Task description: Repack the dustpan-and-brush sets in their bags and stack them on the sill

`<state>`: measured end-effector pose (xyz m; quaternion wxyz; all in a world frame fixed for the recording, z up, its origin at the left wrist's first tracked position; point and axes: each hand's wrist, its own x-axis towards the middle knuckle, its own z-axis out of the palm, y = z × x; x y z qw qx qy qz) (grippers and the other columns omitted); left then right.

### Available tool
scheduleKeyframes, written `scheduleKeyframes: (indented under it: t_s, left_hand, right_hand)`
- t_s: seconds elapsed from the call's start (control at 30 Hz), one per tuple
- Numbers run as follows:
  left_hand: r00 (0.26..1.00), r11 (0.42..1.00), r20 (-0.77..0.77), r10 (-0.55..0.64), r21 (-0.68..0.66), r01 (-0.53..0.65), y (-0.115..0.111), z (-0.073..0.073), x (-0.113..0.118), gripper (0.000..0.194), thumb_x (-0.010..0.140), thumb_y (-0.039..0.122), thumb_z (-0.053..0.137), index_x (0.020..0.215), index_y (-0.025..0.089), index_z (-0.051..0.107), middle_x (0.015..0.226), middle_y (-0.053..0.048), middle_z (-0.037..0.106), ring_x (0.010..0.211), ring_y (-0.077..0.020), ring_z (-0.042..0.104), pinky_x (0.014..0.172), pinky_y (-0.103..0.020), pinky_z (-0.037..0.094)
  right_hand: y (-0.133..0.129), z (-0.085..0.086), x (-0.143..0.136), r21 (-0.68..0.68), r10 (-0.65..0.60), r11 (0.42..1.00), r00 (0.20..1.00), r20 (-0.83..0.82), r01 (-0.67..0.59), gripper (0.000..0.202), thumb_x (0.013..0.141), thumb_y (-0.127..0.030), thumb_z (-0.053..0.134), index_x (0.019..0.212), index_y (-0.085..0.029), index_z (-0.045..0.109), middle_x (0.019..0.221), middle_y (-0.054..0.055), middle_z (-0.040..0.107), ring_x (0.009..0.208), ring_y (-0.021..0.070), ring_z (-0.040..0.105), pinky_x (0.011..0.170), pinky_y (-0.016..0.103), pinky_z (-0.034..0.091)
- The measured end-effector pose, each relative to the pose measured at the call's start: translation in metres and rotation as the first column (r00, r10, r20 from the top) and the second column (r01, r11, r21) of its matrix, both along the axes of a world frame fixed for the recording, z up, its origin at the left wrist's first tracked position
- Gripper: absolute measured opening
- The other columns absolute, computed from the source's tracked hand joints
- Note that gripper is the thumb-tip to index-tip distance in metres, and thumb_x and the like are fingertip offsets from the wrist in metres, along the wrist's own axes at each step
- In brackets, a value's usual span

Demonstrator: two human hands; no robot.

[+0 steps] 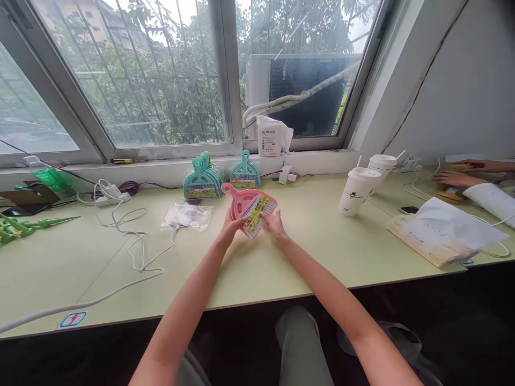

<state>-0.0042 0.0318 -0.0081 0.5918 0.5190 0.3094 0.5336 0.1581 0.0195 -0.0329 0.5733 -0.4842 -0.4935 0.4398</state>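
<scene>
A pink dustpan (240,199) with a small brush (255,228) laid against it is held up over the table, its handle pointing to the upper left. A yellow-green label crosses the brush. My left hand (230,229) grips the lower left edge of the dustpan. On the right side my right hand (274,223) is closed on the brush end, fingers partly hidden behind. Behind them, several wrapped teal dustpan sets (201,179) stand in a row, and one more teal set (245,172) leans at the wall. A clear plastic bag (187,216) lies to the left.
White cups with straws (358,193) and a tissue pack (438,233) stand on the right. A white cable (139,252) and a power strip (112,197) occupy the left. Another person's hands (456,178) are at far right. The table edge (261,301) is close.
</scene>
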Motion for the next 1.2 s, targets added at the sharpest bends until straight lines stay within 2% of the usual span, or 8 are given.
scheduleKeyframes:
  t_s: [0.27, 0.33, 0.47, 0.6, 0.73, 0.9, 1.03, 1.2]
  left_hand:
    - [0.990, 0.997, -0.131, -0.044, 0.050, 0.051, -0.003, 0.018, -0.009, 0.055, 0.072, 0.032, 0.073, 0.124, 0.023, 0.057, 0.125, -0.009, 0.061, 0.123, -0.0294, 0.050, 0.103, -0.045, 0.040]
    - [0.955, 0.987, -0.251, 0.155, 0.089, -0.137, 0.008, 0.015, -0.022, 0.040, 0.080, 0.036, 0.063, 0.118, 0.022, 0.061, 0.133, -0.010, 0.056, 0.133, -0.0304, 0.039, 0.111, -0.049, 0.028]
    - [0.629, 0.777, -0.459, 0.627, 0.312, -0.547, 0.027, -0.006, -0.055, 0.037, 0.074, 0.020, 0.066, 0.110, 0.019, 0.061, 0.149, -0.014, 0.037, 0.146, -0.0303, 0.005, 0.116, -0.053, 0.002]
    - [0.704, 0.870, -0.516, 0.487, 0.219, -0.441, 0.033, -0.022, -0.068, 0.016, 0.073, 0.007, 0.058, 0.077, 0.022, 0.065, 0.109, -0.011, 0.065, 0.135, -0.0297, 0.034, 0.114, -0.055, -0.007]
    - [0.810, 0.918, -0.434, 0.394, 0.135, -0.374, 0.032, -0.021, -0.059, 0.026, 0.071, 0.004, 0.055, 0.056, 0.025, 0.058, 0.067, -0.007, 0.059, 0.120, -0.0288, 0.047, 0.116, -0.054, -0.002]
    - [0.561, 0.859, -0.651, 0.512, 0.406, -0.313, 0.026, -0.020, -0.045, 0.011, 0.076, 0.018, 0.057, 0.078, 0.023, 0.067, 0.078, -0.012, 0.060, 0.119, -0.0355, 0.046, 0.113, -0.054, 0.010]
    - [0.396, 0.917, -0.832, 0.389, 0.389, -0.084, 0.021, -0.019, -0.041, 0.019, 0.076, 0.027, 0.061, 0.092, 0.023, 0.069, 0.098, -0.013, 0.059, 0.114, -0.0373, 0.049, 0.108, -0.054, 0.020]
    - [0.400, 0.942, -0.856, 0.328, 0.330, -0.067, 0.019, -0.010, -0.040, 0.013, 0.075, 0.019, 0.056, 0.075, 0.022, 0.068, 0.102, -0.010, 0.059, 0.111, -0.0320, 0.050, 0.107, -0.048, 0.025]
  right_hand:
    - [-0.005, 0.008, 0.015, -0.073, 0.160, 0.974, 0.876, -0.455, -0.215, 0.030, 0.077, -0.017, 0.067, 0.104, -0.020, 0.058, 0.108, 0.006, 0.070, 0.097, 0.0203, 0.068, 0.089, 0.040, 0.056]
    - [-0.006, 0.009, 0.017, -0.048, 0.154, 0.979, 0.875, -0.460, -0.197, 0.030, 0.076, -0.016, 0.067, 0.104, -0.020, 0.059, 0.108, 0.006, 0.071, 0.099, 0.0212, 0.068, 0.089, 0.041, 0.056]
    - [-0.005, 0.008, 0.022, -0.057, 0.098, 0.989, 0.887, -0.451, -0.139, 0.028, 0.076, -0.013, 0.064, 0.102, -0.019, 0.060, 0.105, 0.006, 0.071, 0.098, 0.0212, 0.068, 0.088, 0.040, 0.057]
    - [-0.004, 0.006, 0.027, -0.043, 0.112, 0.989, 0.897, -0.429, -0.144, 0.027, 0.077, -0.012, 0.062, 0.103, -0.018, 0.060, 0.107, 0.006, 0.071, 0.097, 0.0212, 0.068, 0.085, 0.039, 0.058]
    - [-0.003, 0.007, 0.031, -0.067, 0.115, 0.986, 0.916, -0.384, -0.152, 0.028, 0.077, -0.012, 0.063, 0.104, -0.018, 0.061, 0.107, 0.007, 0.071, 0.095, 0.0219, 0.069, 0.083, 0.040, 0.059]
    - [-0.004, 0.009, 0.031, -0.118, 0.084, 0.984, 0.927, -0.365, -0.135, 0.027, 0.077, -0.008, 0.061, 0.102, -0.017, 0.061, 0.104, 0.007, 0.072, 0.088, 0.0201, 0.070, 0.079, 0.038, 0.060]
    - [-0.004, 0.009, 0.032, -0.117, 0.120, 0.978, 0.929, -0.351, -0.171, 0.026, 0.077, -0.007, 0.061, 0.101, -0.016, 0.063, 0.101, 0.007, 0.072, 0.085, 0.0202, 0.070, 0.078, 0.038, 0.060]
    - [0.001, 0.006, 0.044, -0.132, 0.125, 0.975, 0.935, -0.331, -0.177, 0.024, 0.078, -0.006, 0.061, 0.099, -0.015, 0.063, 0.101, 0.008, 0.072, 0.085, 0.0199, 0.070, 0.079, 0.037, 0.060]
